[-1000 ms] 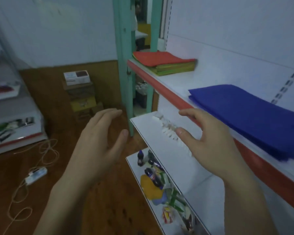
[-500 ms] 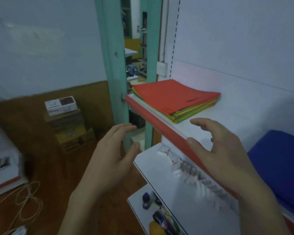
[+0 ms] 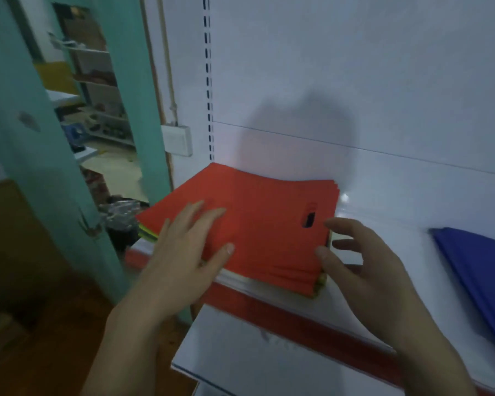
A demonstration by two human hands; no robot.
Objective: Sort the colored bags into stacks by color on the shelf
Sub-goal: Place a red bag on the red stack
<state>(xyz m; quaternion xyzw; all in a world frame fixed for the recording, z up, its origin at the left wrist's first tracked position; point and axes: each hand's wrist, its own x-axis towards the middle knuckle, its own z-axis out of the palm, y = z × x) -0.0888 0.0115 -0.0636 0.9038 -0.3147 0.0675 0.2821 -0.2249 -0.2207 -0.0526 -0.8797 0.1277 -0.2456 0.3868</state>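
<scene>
Flat pile topped by red bags (image 3: 269,218) at the left end of the white shelf (image 3: 383,224); yellow and green edges (image 3: 320,284) show beneath. A dark handle slot (image 3: 309,220) sits near the pile's right side. The left hand (image 3: 183,252) lies flat on the red top, fingers straight and slightly spread. The right hand (image 3: 363,261) has its fingers spread and loosely bent, thumb against the pile's right edge. A blue stack (image 3: 483,267) lies well apart, to the right.

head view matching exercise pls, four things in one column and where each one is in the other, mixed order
1. left hand
2. right hand
3. stack of flat blue bags
4. thin yellow-green bags

A. far right of the white shelf
B. only edges showing under the flat red bags
C. fingers spread at the red stack's right edge
D. lying flat on top of the red stack

Pairs: 1-D, 2-C, 3-A, 4-B
</scene>
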